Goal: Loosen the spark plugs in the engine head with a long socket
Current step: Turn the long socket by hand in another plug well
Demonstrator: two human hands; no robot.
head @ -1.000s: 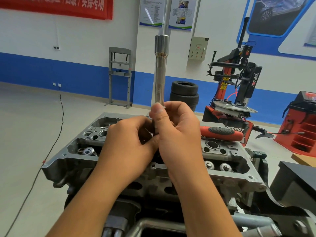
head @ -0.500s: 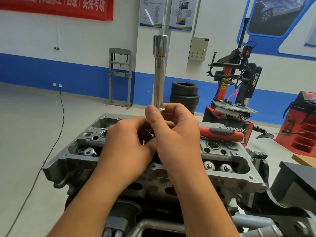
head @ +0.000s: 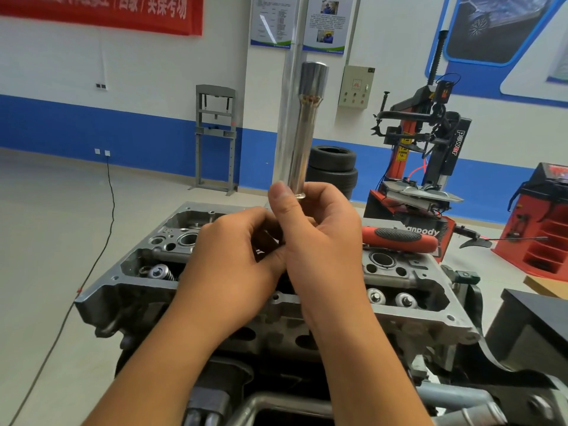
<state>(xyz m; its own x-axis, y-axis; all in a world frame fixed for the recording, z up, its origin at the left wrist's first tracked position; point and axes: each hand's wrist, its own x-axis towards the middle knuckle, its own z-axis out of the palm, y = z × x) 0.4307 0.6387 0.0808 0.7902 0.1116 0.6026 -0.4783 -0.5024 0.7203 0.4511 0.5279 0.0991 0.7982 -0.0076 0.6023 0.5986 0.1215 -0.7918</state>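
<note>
"power" on tyre changer [head: 442, 139]

Two bare forearms reach in from the bottom edge, with no sleeves, gloves, watch or rings showing. The left hand [head: 233, 259] and right hand [head: 319, 238] are uncovered, and the right thumb shows a short, plain nail.

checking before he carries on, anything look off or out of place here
One thing: the red-handled tool lies loose on top of the engine head, unheld. The socket is held upright above the head, not seated in a plug well.
</note>
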